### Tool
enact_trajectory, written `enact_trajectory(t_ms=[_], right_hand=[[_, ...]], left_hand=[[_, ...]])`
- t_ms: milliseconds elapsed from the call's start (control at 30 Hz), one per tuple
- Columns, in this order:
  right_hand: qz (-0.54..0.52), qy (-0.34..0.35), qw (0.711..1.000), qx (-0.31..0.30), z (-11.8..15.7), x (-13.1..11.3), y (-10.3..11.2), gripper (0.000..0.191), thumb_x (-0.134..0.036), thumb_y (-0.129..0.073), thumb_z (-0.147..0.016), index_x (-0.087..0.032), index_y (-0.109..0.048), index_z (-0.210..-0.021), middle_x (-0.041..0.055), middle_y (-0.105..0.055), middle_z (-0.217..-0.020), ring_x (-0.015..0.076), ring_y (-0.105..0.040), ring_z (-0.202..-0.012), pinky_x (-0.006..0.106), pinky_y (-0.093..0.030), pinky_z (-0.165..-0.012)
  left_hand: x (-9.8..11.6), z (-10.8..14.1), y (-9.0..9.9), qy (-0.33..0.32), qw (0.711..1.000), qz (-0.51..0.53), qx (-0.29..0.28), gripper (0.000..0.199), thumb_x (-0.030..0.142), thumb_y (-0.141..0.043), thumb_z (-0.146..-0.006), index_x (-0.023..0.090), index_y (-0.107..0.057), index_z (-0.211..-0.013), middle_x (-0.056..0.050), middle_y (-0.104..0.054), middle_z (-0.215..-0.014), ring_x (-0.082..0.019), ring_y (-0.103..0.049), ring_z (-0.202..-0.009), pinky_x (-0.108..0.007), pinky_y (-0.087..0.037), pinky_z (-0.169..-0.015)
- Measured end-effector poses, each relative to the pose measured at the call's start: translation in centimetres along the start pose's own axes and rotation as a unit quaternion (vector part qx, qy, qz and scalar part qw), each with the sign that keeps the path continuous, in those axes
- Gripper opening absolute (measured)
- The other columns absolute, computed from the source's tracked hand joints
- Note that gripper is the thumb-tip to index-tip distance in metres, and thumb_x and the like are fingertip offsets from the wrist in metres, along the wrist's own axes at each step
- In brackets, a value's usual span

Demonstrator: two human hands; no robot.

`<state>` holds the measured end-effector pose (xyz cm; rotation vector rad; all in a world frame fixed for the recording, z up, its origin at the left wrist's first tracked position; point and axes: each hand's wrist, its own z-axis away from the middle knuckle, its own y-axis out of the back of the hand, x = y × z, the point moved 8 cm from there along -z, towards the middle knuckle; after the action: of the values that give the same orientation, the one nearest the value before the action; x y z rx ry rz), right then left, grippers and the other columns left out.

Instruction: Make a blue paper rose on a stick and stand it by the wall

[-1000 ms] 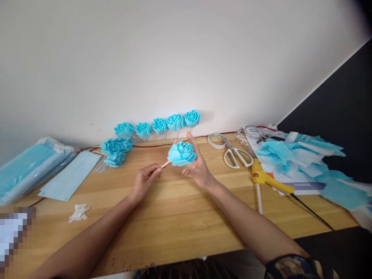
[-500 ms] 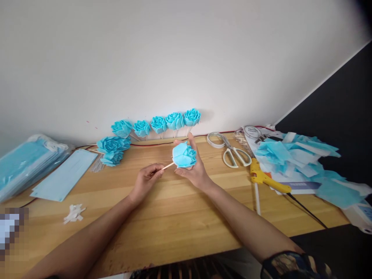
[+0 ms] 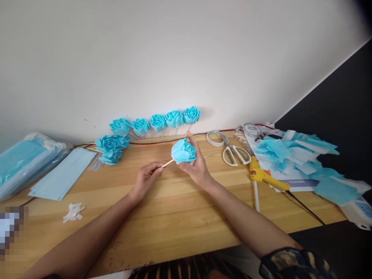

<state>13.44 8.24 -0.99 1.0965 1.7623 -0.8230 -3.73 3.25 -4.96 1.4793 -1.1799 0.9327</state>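
A light-blue artificial flower [image 3: 183, 151] with layered petals is held over the middle of the table, its head tilted up to the right. My left hand [image 3: 146, 181] pinches its thin wooden stick [image 3: 167, 163] between thumb and fingers. Cupped around the right side of the flower head is my right hand [image 3: 200, 169], thumb at the lower petals and fingers partly hidden behind them. Several finished blue flowers [image 3: 158, 122] on sticks lean against the wall behind. More blue flowers [image 3: 112, 143] lie on the table to their left.
Scissors [image 3: 236, 153] and a tape roll [image 3: 215, 138] lie right of centre. Beside them rests a yellow glue gun [image 3: 269, 179] with a black cord. Blue and white fabric pieces [image 3: 296, 155] heap at right; bagged masks [image 3: 29, 162], blue sheets [image 3: 64, 174] and white scraps [image 3: 73, 212] at left.
The flower has turned slightly, its petals facing more upward and right. My right hand's fingers and thumb have shifted a little around it. The left hand keeps its pinch on the stick.
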Motion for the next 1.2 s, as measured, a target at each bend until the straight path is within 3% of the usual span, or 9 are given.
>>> enact_trajectory(t_ms=[133,267,433,600,667,800,1000,1100,1200], right_hand=[[-0.026,0.019,0.999,-0.038,-0.3,-0.5,-0.5,0.13,-0.071,-0.082,-0.063,-0.035,-0.007,-0.163,0.0122,-0.045,-0.155,0.0289,-0.048,-0.142,0.047,-0.043,-0.116],[-0.054,0.024,0.998,-0.034,-0.3,-1.0,-0.5,0.128,-0.066,-0.083,-0.066,-0.036,-0.005,-0.163,0.0116,-0.043,-0.158,0.0283,-0.045,-0.145,0.046,-0.044,-0.115],[-0.05,0.02,0.998,-0.029,0.1,-1.6,-0.4,0.108,-0.061,-0.078,-0.076,-0.032,-0.02,-0.162,0.013,-0.051,-0.152,0.0285,-0.057,-0.132,0.045,-0.05,-0.108],[0.03,0.036,0.998,-0.045,0.8,-2.4,-0.9,0.084,-0.051,-0.074,-0.085,-0.029,-0.037,-0.156,0.0107,-0.061,-0.143,0.0274,-0.061,-0.127,0.043,-0.05,-0.108],[0.057,0.047,0.995,-0.063,1.1,-2.5,-1.4,0.081,-0.049,-0.075,-0.085,-0.029,-0.039,-0.155,0.0105,-0.061,-0.144,0.0282,-0.06,-0.13,0.044,-0.05,-0.108],[0.109,0.096,0.985,-0.097,1.5,-3.2,-2.3,0.081,-0.045,-0.078,-0.084,-0.031,-0.04,-0.153,0.0107,-0.058,-0.147,0.0294,-0.058,-0.133,0.046,-0.048,-0.111],[0.142,0.209,0.959,-0.128,1.6,-6.0,-2.5,0.081,-0.056,-0.069,-0.087,-0.03,-0.035,-0.156,0.0124,-0.056,-0.149,0.032,-0.052,-0.139,0.051,-0.042,-0.115],[0.176,0.261,0.945,-0.092,1.5,-7.9,-1.7,0.066,-0.055,-0.058,-0.094,-0.028,-0.042,-0.151,0.0122,-0.056,-0.148,0.0336,-0.047,-0.141,0.057,-0.037,-0.118],[0.221,0.323,0.92,-0.035,1.8,-9.6,-1.0,0.045,-0.036,-0.061,-0.091,-0.028,-0.057,-0.135,0.0103,-0.067,-0.123,0.032,-0.058,-0.124,0.056,-0.045,-0.108]], left_hand=[[-0.2,-0.1,0.3,-0.011,1.0,0.0,0.009,0.043,0.055,-0.058,-0.093,0.014,-0.069,-0.095,0.001,-0.051,-0.067,-0.012,-0.046,-0.063,-0.024,-0.038,-0.061],[-0.4,-0.1,0.3,-0.023,1.0,-0.004,0.006,0.047,0.058,-0.054,-0.095,0.014,-0.069,-0.095,0.001,-0.049,-0.066,-0.012,-0.045,-0.061,-0.024,-0.038,-0.06],[0.1,-0.1,0.2,-0.035,0.999,-0.038,-0.002,0.039,0.049,-0.054,-0.097,0.014,-0.069,-0.088,0.0,-0.053,-0.067,-0.012,-0.048,-0.062,-0.024,-0.039,-0.06],[2.4,-0.3,-0.5,-0.077,0.994,-0.081,-0.012,0.023,0.035,-0.06,-0.09,0.015,-0.071,-0.093,-0.006,-0.07,-0.085,-0.016,-0.061,-0.076,-0.024,-0.046,-0.069],[3.5,-0.4,-0.8,-0.088,0.989,-0.116,-0.015,0.02,0.032,-0.06,-0.087,0.015,-0.069,-0.087,-0.003,-0.067,-0.075,-0.013,-0.056,-0.065,-0.022,-0.043,-0.062],[5.6,-1.2,-0.8,-0.067,0.983,-0.169,-0.006,0.013,0.029,-0.062,-0.076,0.016,-0.062,-0.073,0.001,-0.059,-0.061,-0.012,-0.049,-0.056,-0.021,-0.035,-0.054],[9.2,-2.9,-1.5,-0.103,0.979,-0.158,-0.08,0.013,0.022,-0.055,-0.076,0.016,-0.055,-0.064,0.0,-0.06,-0.064,-0.013,-0.049,-0.063,-0.023,-0.038,-0.059],[9.2,-3.2,-1.4,-0.104,0.979,-0.157,-0.075,0.019,0.025,-0.059,-0.078,0.014,-0.054,-0.063,0.001,-0.057,-0.063,-0.012,-0.049,-0.063,-0.022,-0.037,-0.059],[8.3,-3.2,-1.3,-0.103,0.979,-0.16,-0.073,0.021,0.026,-0.059,-0.079,0.014,-0.055,-0.063,0.0,-0.057,-0.062,-0.012,-0.05,-0.062,-0.022,-0.036,-0.058]])
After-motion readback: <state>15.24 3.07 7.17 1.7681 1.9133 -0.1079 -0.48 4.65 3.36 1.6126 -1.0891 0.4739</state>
